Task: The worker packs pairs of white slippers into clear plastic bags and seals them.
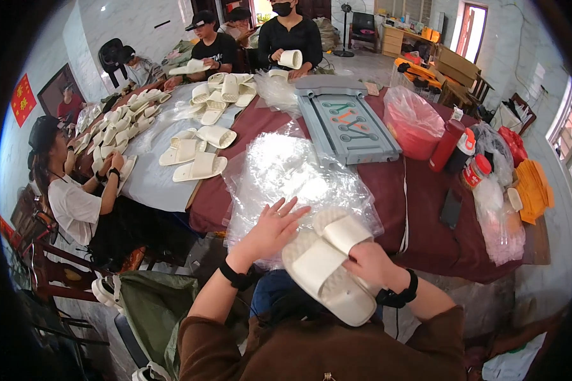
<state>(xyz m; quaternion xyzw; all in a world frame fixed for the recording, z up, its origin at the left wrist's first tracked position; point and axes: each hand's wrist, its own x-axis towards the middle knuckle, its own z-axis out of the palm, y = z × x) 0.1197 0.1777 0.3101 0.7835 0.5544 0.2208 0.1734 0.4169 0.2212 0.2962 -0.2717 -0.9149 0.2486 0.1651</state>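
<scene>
My right hand [370, 263] grips a pair of cream slippers [327, 263] stacked together, soles outward, held near my chest. Spread flat, my left hand [273, 230] rests fingers apart on a pile of clear plastic bags [292, 171] lying on the dark red tablecloth [419, 216]. Both wrists carry black bands.
More cream slippers [197, 159] lie along the white-covered table [149, 184] to the left, where other people sit handling slippers. A grey plastic tray [346, 120], a red bag [413, 120], bottles [451, 146], a dark phone [452, 208] and orange items [534, 190] stand to the right.
</scene>
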